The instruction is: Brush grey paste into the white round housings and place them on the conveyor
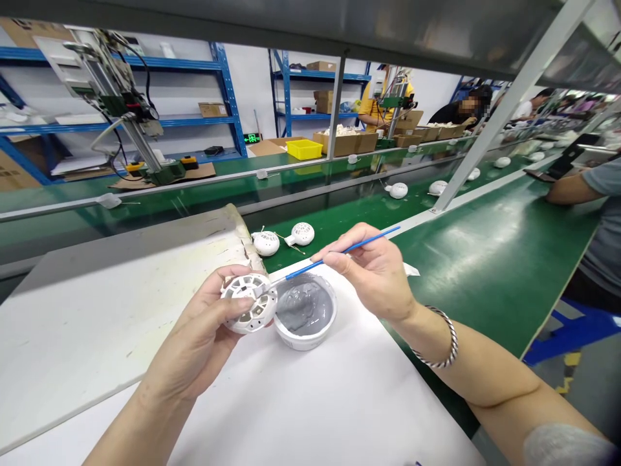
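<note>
My left hand [204, 330] is closed round a white round plastic housing [248, 317] with spoke-like openings, its thumb across the face. Between the thumb and fingers of my right hand [371, 272] is a thin blue-handled brush [344, 249], slanting down to the left. The brush's tip meets the upper right part of the housing. Just right of the housing and below the brush stands a white tub [305, 340] of thick grey paste [305, 304]. Two similar white housings, one [266, 243] and another [301, 233], lie behind on the green surface.
A white board [111, 291] lies at the left. More white housings [398, 190] sit along the green conveyor [339, 200]. A slanted metal post [509, 110] rises at the right, near a co-worker's arm [577, 188]. A machine [126, 103] stands back left; a yellow bin [305, 149] is behind.
</note>
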Motion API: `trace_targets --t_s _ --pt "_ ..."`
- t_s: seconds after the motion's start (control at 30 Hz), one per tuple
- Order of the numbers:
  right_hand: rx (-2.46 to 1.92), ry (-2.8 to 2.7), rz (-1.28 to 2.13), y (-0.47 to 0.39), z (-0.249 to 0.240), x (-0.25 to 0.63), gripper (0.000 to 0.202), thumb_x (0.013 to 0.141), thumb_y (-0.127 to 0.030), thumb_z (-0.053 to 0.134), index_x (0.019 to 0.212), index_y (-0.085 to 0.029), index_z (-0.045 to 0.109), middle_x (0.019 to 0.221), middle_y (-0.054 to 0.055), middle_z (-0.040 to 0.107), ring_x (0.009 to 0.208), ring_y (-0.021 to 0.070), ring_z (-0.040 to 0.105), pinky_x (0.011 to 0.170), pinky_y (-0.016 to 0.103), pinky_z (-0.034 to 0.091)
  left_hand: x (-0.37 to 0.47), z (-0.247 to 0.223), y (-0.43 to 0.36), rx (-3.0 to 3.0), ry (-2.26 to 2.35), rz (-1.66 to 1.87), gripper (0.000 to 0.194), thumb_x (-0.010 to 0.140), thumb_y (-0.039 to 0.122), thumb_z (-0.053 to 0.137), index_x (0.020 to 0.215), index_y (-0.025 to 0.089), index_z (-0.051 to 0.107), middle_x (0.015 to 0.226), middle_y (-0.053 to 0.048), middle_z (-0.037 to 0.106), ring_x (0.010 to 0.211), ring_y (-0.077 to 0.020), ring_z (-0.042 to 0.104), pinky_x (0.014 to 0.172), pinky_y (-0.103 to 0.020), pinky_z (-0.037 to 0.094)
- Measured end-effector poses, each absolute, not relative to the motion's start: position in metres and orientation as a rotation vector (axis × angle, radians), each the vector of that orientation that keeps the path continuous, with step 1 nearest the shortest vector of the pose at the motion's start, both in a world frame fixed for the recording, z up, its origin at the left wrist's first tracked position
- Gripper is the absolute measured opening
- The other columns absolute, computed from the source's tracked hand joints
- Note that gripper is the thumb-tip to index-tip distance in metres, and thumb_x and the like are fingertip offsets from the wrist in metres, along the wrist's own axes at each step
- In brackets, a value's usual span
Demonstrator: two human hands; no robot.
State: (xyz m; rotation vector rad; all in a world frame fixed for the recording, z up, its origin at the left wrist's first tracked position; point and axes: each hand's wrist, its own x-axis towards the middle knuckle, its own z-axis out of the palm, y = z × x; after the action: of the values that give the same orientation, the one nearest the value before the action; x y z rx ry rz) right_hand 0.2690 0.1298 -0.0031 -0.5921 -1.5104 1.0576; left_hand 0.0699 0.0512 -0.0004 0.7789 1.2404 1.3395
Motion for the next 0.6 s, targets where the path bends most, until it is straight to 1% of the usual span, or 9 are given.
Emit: trace_targets --t_s 0.1,0.17,0.23,0.3,0.37,0.4,0.5,0.6 --pt "-0.538 -1.494 0.88 0.132 0.002 0.28 0.011 0.08 -0.033 0.073 0.079 -0.027 0.063 0.079 0.001 0.068 0.077 0.019 0.067 0.074 0.037 0.049 0.063 -0.004 0.053 0.791 1.229 1.359 0.033 0.064 0.023 0.076 0.093 0.028 0.062 0.102 -0.003 0.068 0.081 -0.0213 0.064 0.067 -0.031 0.055" --pt "-0.443 -1.5 0.636 0.132 0.004 0.286 0.006 0.083 -0.028 0.069 0.086 -0.032 0.065 0.08 -0.001 0.069 0.076 0.0182 0.067 0.073 0.038 0.047 0.062 -0.005 0.053 0.832 1.237 1.386 0.036 0.061 0.024 0.079 0.092 0.028 0.063 0.107 -0.003 0.066 0.083 -0.0221 0.064 0.064 -0.029 0.055" --pt "-0.36 -1.596 0.305 0.129 0.004 0.291 0.019 0.086 -0.021 0.065 0.096 -0.037 0.067 0.087 -0.002 0.071 0.078 0.0168 0.065 0.073 0.037 0.043 0.066 -0.005 0.051 0.895 1.245 1.424 0.035 0.06 0.025 0.079 0.092 0.028 0.064 0.113 -0.003 0.065 0.085 -0.0219 0.063 0.063 -0.026 0.054" --pt "-0.329 -1.773 -0.04 0.123 0.003 0.29 0.03 0.086 -0.015 0.063 0.101 -0.04 0.068 0.095 -0.004 0.072 0.08 0.015 0.061 0.075 0.037 0.04 0.072 -0.004 0.046 0.944 1.243 1.453 0.035 0.06 0.025 0.08 0.091 0.028 0.065 0.115 -0.003 0.064 0.084 -0.0203 0.062 0.063 -0.025 0.052" --pt "-0.305 -1.916 -0.316 0.117 0.0 0.285 0.031 0.086 -0.012 0.062 0.096 -0.04 0.071 0.099 -0.008 0.072 0.078 0.0126 0.056 0.075 0.035 0.037 0.079 -0.004 0.041 0.974 1.244 1.461 0.036 0.058 0.026 0.081 0.09 0.028 0.066 0.117 -0.003 0.063 0.086 -0.02 0.062 0.066 -0.024 0.052" --pt "-0.276 -1.935 -0.409 0.115 -0.002 0.281 0.03 0.086 -0.012 0.061 0.093 -0.04 0.071 0.098 -0.01 0.072 0.076 0.0112 0.053 0.075 0.034 0.037 0.082 -0.004 0.038 0.984 1.243 1.454 0.036 0.058 0.026 0.082 0.09 0.029 0.066 0.118 -0.003 0.062 0.088 -0.0206 0.061 0.067 -0.024 0.052" --pt "-0.214 -1.887 -0.552 0.112 -0.01 0.269 0.027 0.089 -0.018 0.056 0.092 -0.04 0.072 0.092 -0.014 0.072 0.072 0.0094 0.049 0.074 0.031 0.036 0.085 -0.005 0.033 1.01 1.213 1.409 0.035 0.062 0.032 0.082 0.093 0.031 0.065 0.118 -0.001 0.06 0.096 -0.0207 0.058 0.073 -0.024 0.051" --pt "-0.164 -1.885 -0.582 0.114 -0.016 0.263 0.025 0.087 -0.019 0.057 0.097 -0.034 0.073 0.092 -0.013 0.071 0.071 0.0094 0.047 0.072 0.032 0.036 0.082 -0.007 0.03 1.065 1.188 1.356 0.034 0.068 0.037 0.079 0.097 0.034 0.062 0.115 0.001 0.059 0.094 -0.0177 0.056 0.075 -0.022 0.049"
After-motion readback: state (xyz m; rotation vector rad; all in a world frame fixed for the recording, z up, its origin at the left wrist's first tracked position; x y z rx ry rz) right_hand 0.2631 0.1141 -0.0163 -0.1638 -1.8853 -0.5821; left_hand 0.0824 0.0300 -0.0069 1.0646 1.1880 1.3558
